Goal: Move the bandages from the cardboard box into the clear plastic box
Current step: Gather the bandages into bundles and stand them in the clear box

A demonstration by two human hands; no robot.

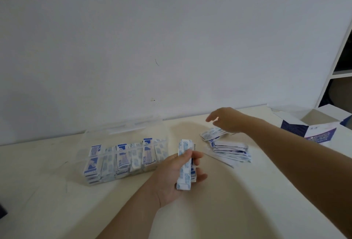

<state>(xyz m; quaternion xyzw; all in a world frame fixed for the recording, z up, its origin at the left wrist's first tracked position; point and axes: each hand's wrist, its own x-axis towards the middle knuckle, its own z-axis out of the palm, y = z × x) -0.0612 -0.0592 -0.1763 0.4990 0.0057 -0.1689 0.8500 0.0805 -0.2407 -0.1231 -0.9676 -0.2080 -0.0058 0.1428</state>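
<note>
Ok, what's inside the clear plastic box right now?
Rows of blue-and-white wrapped bandages stand upright in the clear plastic box. The left hand, gripping a bandage stack, hides its near right corner.

Far right, the cardboard box (314, 130) is cut by the frame edge, its print too smeared to read. The right hand (226, 119) is motion-blurred over the loose bandages (228, 147); can't tell if it touches or grips any. Fingers of the left hand (171, 177) sit mostly hidden behind the bandage stack (185, 164) it holds; wrapper text unreadable.

white-and-blue bandages (184, 164), clear plastic box (106, 134), cream table (228, 200), white wall (171, 29)
</note>
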